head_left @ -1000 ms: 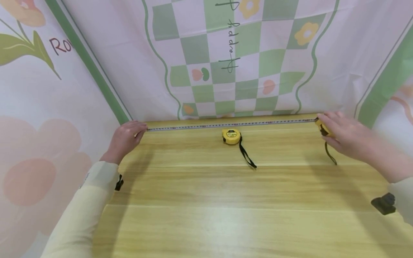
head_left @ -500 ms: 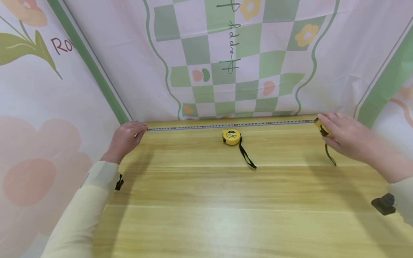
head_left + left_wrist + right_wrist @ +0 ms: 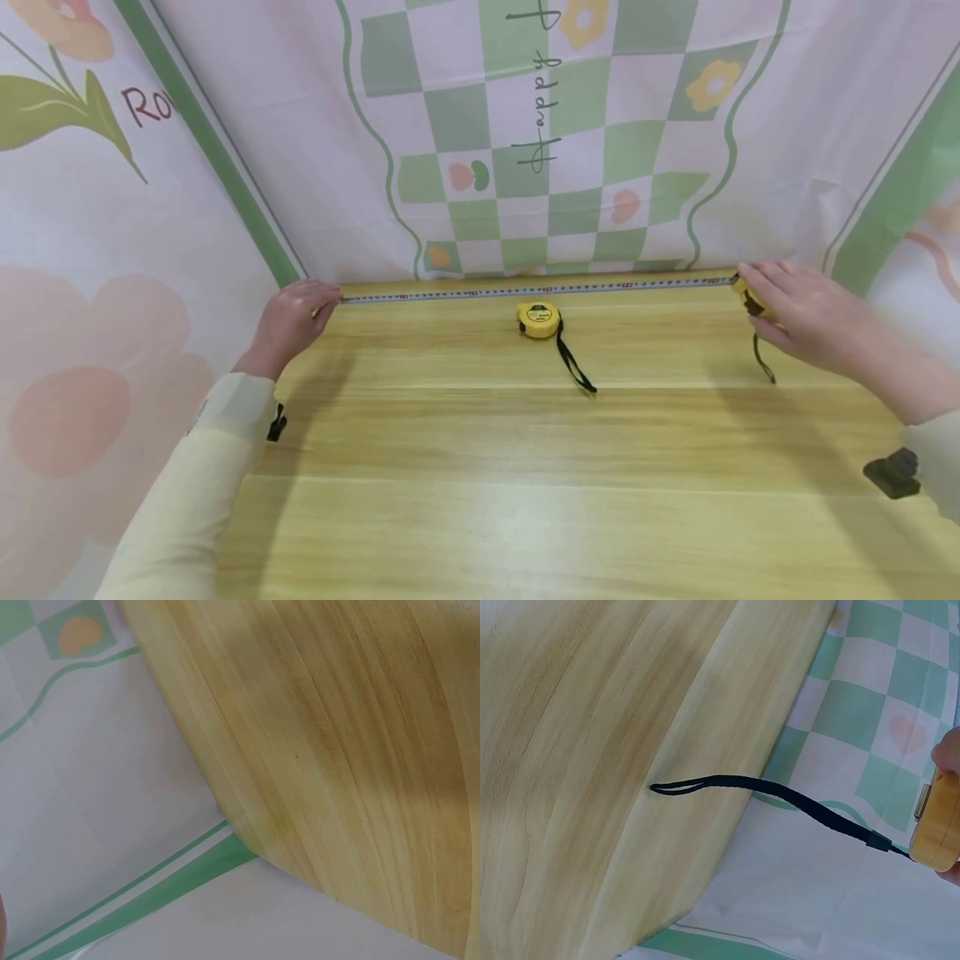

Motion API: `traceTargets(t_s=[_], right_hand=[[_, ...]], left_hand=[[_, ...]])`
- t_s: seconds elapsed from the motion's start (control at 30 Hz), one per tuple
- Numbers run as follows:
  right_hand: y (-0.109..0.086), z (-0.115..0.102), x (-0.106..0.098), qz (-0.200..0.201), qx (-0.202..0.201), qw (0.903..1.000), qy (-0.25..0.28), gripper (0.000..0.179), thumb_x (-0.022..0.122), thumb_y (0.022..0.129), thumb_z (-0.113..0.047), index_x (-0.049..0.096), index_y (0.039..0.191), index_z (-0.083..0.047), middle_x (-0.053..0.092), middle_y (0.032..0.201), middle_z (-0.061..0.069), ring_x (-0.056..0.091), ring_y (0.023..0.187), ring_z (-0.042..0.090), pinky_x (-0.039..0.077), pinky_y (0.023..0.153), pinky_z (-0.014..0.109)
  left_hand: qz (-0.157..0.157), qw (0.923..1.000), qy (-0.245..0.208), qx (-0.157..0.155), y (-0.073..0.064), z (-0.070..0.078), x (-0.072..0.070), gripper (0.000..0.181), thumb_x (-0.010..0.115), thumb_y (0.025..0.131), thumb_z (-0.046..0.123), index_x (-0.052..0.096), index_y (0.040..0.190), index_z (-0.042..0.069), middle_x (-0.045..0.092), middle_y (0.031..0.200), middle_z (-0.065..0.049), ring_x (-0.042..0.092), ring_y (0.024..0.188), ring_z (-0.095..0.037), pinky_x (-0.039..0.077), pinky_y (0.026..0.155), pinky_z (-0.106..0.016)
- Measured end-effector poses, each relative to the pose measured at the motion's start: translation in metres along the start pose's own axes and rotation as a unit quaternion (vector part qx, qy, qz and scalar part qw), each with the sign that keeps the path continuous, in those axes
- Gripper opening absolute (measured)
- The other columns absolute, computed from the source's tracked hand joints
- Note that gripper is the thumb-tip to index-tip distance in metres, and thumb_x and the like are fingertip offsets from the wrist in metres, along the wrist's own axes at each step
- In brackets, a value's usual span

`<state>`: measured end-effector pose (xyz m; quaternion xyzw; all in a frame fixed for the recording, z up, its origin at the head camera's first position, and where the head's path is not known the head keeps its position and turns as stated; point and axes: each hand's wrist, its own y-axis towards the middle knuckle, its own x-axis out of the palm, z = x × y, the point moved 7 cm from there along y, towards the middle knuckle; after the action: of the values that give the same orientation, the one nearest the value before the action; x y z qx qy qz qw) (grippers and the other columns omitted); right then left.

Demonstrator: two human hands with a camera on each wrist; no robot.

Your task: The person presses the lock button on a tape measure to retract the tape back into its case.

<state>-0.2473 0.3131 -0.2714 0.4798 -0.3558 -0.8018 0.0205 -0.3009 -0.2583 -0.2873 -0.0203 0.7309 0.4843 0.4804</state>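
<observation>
At the back left in the head view, my left hand (image 3: 292,321) pinches the end of a pulled-out tape measure blade (image 3: 551,290). The white blade, with black and red marks, runs straight across above the wooden table. Opposite, my right hand (image 3: 813,312) grips the yellow tape measure case (image 3: 937,821) that it comes from. A black wrist strap (image 3: 780,791) hangs from this case. In front of the blade's middle lies a second yellow tape measure (image 3: 538,320), its black strap (image 3: 573,362) trailing toward me. The left wrist view shows almost none of the left hand.
The wooden table (image 3: 495,467) ends at the back against a hanging cloth (image 3: 525,200) with green checks and flowers. Similar printed cloths stand along the left side (image 3: 112,333) and the right side (image 3: 918,258). Both arms' shadows fall on the table.
The strap below the case in my right hand has swung slightly left. Both hands hold the tape in the same place, and the second tape measure has not moved.
</observation>
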Motion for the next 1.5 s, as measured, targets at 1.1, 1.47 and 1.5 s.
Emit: traceTargets(t_s=[1.1,1.47,1.5], right_hand=[[-0.005,0.0,0.006,-0.004,0.013,0.9998,0.015,0.071,0.03,0.105,-0.047,0.05,0.124,0.018,0.056,0.109,0.034,0.053,0.094,0.051,0.042,0.087,0.055],[-0.006,0.001,0.009,-0.028,0.034,0.9988,0.024,0.075,0.027,0.104,-0.051,0.048,0.125,0.018,0.055,0.111,0.034,0.052,0.095,0.052,0.043,0.076,0.061],[-0.006,0.0,0.009,-0.027,0.034,0.9988,0.023,0.076,0.027,0.104,-0.051,0.049,0.124,0.018,0.054,0.111,0.034,0.052,0.095,0.052,0.043,0.078,0.061]], left_hand=[[0.012,0.9998,-0.01,0.012,0.002,0.007,0.004,0.021,0.077,0.076,-0.009,0.074,0.096,-0.005,0.072,0.096,-0.018,0.069,0.087,-0.035,0.054,0.088,-0.05],[0.027,0.9993,0.005,0.026,0.002,0.015,0.004,0.02,0.075,0.08,-0.005,0.074,0.099,-0.004,0.071,0.101,-0.019,0.069,0.093,-0.034,0.054,0.09,-0.048],[0.028,0.9992,0.006,0.026,0.002,0.016,0.004,0.02,0.076,0.08,-0.004,0.074,0.1,-0.004,0.071,0.102,-0.019,0.069,0.093,-0.034,0.054,0.09,-0.048]])
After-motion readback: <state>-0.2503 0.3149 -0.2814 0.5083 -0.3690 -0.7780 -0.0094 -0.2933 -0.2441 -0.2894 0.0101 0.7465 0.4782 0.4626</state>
